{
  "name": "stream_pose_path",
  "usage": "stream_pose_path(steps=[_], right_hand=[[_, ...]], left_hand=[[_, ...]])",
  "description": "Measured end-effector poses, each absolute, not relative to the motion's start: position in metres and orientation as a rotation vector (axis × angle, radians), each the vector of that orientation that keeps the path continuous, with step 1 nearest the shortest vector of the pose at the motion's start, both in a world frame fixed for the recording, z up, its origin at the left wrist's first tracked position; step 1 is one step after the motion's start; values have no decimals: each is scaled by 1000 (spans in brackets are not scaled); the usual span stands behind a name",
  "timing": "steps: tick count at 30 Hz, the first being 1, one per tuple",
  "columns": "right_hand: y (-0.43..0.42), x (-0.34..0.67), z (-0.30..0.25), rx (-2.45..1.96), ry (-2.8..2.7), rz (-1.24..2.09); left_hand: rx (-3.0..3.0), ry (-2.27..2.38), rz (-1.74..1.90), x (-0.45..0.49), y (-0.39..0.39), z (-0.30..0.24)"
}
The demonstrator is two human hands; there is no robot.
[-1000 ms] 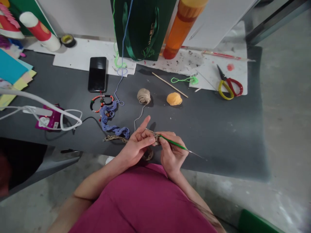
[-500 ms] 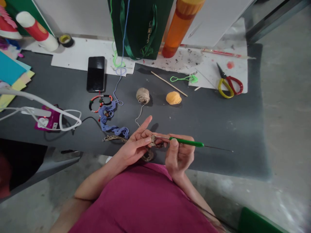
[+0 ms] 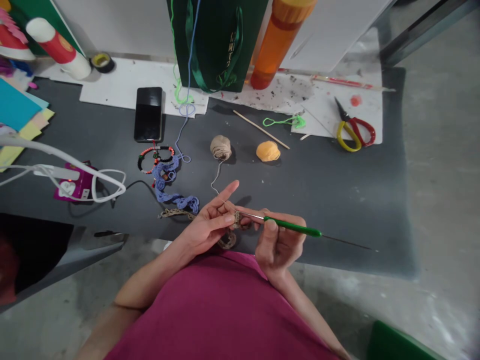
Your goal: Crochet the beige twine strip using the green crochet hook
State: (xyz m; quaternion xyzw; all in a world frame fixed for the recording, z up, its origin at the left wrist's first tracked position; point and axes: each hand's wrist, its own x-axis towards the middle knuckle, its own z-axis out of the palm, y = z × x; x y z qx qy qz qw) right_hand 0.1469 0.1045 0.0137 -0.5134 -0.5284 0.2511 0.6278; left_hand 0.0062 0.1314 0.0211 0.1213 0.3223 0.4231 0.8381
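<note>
My left hand (image 3: 210, 222) pinches a small beige crochet piece (image 3: 236, 219) at the near edge of the dark table, with the index finger raised and a thin beige thread running over it. That thread leads up to a beige yarn ball (image 3: 220, 146). My right hand (image 3: 279, 240) grips a green-handled crochet hook (image 3: 292, 228), its metal tip at the crochet piece and its long thin end pointing right. A beige crocheted strip (image 3: 176, 214) trails left from under my left hand, and more of it hangs below my fingers.
A blue crochet strip (image 3: 168, 187), a bead bracelet (image 3: 155, 157) and a black phone (image 3: 149, 114) lie left of the hands. An orange yarn ball (image 3: 267, 151), a wooden stick (image 3: 260, 129), red-yellow scissors (image 3: 354, 131), a green bag (image 3: 217, 42) and an orange bottle (image 3: 279, 42) sit further back. White cables (image 3: 75, 172) lie at the left.
My right hand drew the hook out to the right and turned it nearly level, pointing right. My left index finger rose a little; the crochet piece stayed in place.
</note>
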Motion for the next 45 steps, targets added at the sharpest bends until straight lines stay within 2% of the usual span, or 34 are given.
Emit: stream_pose_path(steps=[11,22,30,37,45], right_hand=[[108,148,13,-1161,-931,973],[108,150,15,-1157,-1087,754],[113,148,11,-1039,-1230,585],[108,149,10,-1090,-1209,633],[104,151,14,-1203,-994,929]], left_hand=[[212,605,904,10,133,19],[536,800,972,7,136,21],[498,888,969,6,135,25],[404,815,940,6,134,27],[371,785,955,6,134,24]])
